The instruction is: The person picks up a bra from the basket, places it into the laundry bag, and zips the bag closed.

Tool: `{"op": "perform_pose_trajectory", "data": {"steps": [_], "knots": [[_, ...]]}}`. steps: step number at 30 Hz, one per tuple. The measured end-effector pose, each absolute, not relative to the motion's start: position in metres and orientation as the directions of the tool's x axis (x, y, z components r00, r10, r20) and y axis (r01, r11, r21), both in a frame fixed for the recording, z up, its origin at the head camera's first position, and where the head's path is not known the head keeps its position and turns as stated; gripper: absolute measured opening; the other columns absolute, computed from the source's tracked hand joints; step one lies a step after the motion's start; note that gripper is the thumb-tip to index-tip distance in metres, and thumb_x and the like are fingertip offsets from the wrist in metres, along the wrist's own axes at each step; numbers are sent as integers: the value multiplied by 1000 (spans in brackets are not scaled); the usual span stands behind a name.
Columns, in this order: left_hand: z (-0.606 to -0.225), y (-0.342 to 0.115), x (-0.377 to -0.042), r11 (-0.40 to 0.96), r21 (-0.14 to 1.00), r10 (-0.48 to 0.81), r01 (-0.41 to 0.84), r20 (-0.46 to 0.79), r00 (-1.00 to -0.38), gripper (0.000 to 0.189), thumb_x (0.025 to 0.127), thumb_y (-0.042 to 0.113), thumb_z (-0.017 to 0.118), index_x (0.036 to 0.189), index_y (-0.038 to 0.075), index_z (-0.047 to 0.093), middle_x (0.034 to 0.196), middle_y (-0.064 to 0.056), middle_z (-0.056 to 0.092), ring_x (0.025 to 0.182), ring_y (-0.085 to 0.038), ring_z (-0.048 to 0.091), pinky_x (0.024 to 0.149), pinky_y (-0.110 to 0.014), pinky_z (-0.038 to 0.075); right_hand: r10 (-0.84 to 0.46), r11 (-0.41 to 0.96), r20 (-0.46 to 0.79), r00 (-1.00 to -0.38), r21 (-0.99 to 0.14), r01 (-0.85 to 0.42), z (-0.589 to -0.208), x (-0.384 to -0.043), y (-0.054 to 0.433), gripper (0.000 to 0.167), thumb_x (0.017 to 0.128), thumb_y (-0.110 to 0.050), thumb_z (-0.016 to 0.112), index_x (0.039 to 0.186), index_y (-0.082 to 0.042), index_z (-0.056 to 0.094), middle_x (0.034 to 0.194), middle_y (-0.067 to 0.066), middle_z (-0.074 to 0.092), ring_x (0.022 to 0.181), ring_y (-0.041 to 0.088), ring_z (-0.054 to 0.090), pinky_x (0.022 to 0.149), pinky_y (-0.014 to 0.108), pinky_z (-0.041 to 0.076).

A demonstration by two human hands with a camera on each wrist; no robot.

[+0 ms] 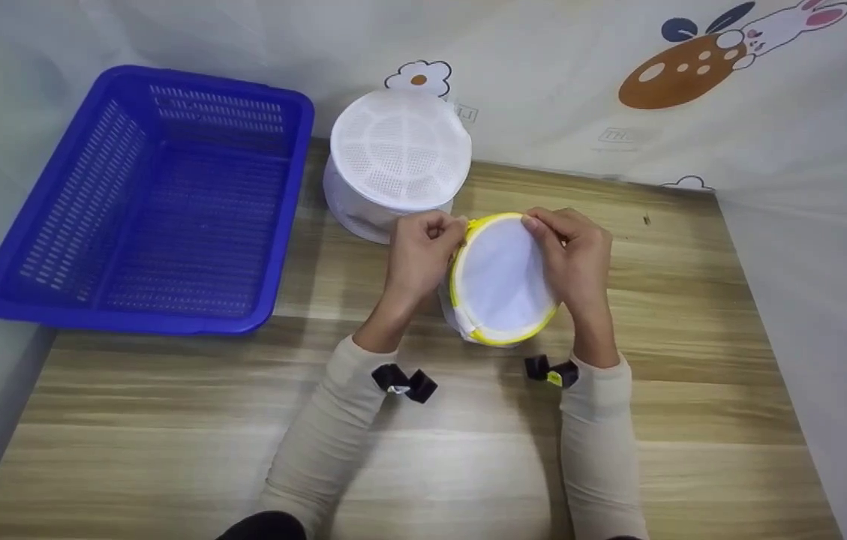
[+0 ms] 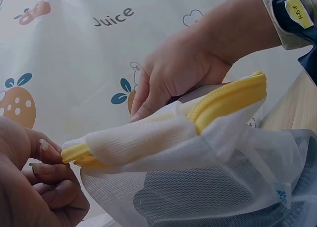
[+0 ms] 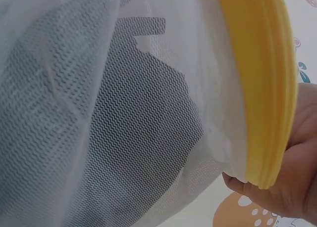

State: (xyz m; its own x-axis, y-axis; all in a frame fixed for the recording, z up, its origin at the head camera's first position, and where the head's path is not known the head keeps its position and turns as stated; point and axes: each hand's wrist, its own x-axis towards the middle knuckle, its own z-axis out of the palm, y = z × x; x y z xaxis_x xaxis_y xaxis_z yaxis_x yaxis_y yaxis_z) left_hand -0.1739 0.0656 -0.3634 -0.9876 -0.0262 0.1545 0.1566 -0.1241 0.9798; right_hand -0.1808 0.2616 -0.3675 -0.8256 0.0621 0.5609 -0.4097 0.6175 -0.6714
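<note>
A white mesh laundry bag [image 1: 506,277] with a yellow zip round its round lid is held above the table, its lid tilted towards the head camera. My left hand [image 1: 423,251] pinches the yellow zip [image 2: 74,152] at the lid's upper left edge. Opposite it, my right hand [image 1: 581,255] grips the lid's rim between thumb and fingers. In the left wrist view the zip runs along the rim, partly covered by a white fabric strip [image 2: 143,143]. A dark patch [image 3: 143,113] shows through the mesh side in the right wrist view.
Just behind my left hand stands a larger white mesh laundry bag [image 1: 400,150], upright on the wooden table [image 1: 453,450]. A blue plastic basket [image 1: 292,202] with slotted sides is at the left. Patterned sheeting [image 1: 543,90] rises at the back and right.
</note>
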Motion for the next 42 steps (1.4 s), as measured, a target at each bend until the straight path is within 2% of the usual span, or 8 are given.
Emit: {"op": "perform_pose_trajectory", "data": {"steps": [14, 20, 26, 35, 42], "knots": [[-365, 65, -175, -142, 975, -13, 173, 173, -985, 25, 86, -2, 61, 61, 0, 60, 49, 2, 45, 44, -7, 38, 42, -19, 29, 147, 637, 553, -820, -687, -349, -365, -181, 266, 14, 86, -18, 71, 90, -6, 78, 80, 7, 70, 65, 10, 56, 57, 16, 42], [-364, 66, -174, -149, 974, -16, 174, 173, -985, 24, 85, -2, 61, 61, 0, 60, 49, 2, 46, 44, -6, 39, 41, -18, 30, 181, 650, 558, -810, -686, -327, -361, -180, 263, 12, 85, -12, 72, 88, -1, 77, 77, 11, 69, 62, 8, 52, 56, 15, 39], [-364, 66, -174, -149, 974, -14, 169, 169, -986, 25, 85, -3, 61, 60, 0, 59, 50, 2, 46, 45, -7, 40, 43, -19, 31, 205, 668, 558, -804, -680, -302, -365, -182, 268, 15, 85, -19, 73, 89, -6, 78, 76, 7, 69, 62, 8, 54, 55, 16, 40], [-364, 67, -174, -142, 977, -17, 160, 159, -987, 23, 85, -2, 61, 62, -1, 61, 51, 1, 47, 46, -7, 41, 43, -19, 32, 237, 661, 545, -804, -697, -277, -366, -183, 267, 13, 84, -18, 73, 89, -7, 78, 75, 7, 68, 61, 7, 53, 55, 16, 40], [-364, 66, -174, -108, 978, -22, 176, 174, -984, 23, 85, -2, 62, 62, -1, 61, 50, 1, 48, 45, -7, 41, 43, -19, 31, 262, 653, 527, -808, -714, -254, -365, -182, 269, 13, 85, -15, 73, 90, -4, 77, 80, 8, 70, 67, 8, 60, 59, 16, 47]]}}
